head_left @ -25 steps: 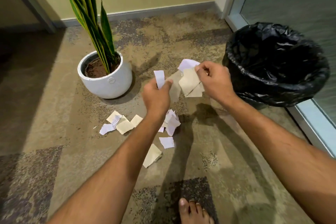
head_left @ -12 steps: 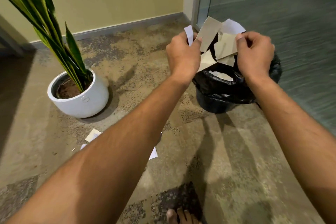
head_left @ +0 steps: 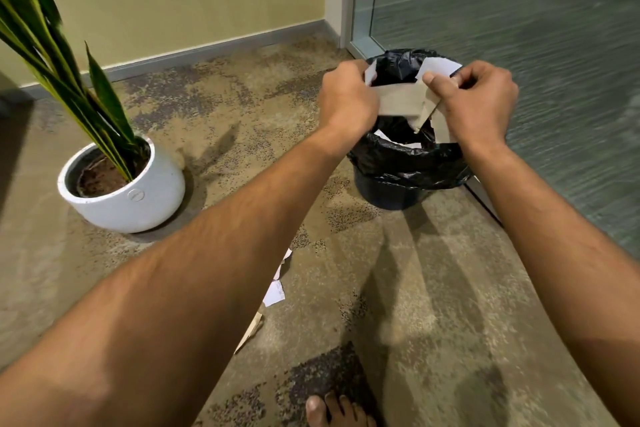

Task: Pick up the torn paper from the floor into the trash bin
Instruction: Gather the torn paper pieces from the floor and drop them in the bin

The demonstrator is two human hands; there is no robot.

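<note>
Both hands hover over the trash bin (head_left: 408, 166), which is lined with a black bag. My left hand (head_left: 348, 99) grips the left end of a tan paper piece (head_left: 401, 99) and a small white scrap. My right hand (head_left: 474, 97) pinches the other end together with white and tan torn pieces (head_left: 438, 66). White paper lies inside the bin. More torn paper scraps (head_left: 275, 293) lie on the carpet, mostly hidden under my left forearm.
A white pot with a tall green plant (head_left: 121, 184) stands on the carpet at the left. A glass wall (head_left: 519, 45) runs right behind the bin. My bare toes (head_left: 332, 412) show at the bottom edge.
Both hands carried the torn pieces from the floor pile over the bin and have lowered them toward its opening. The view turned right toward the bin.
</note>
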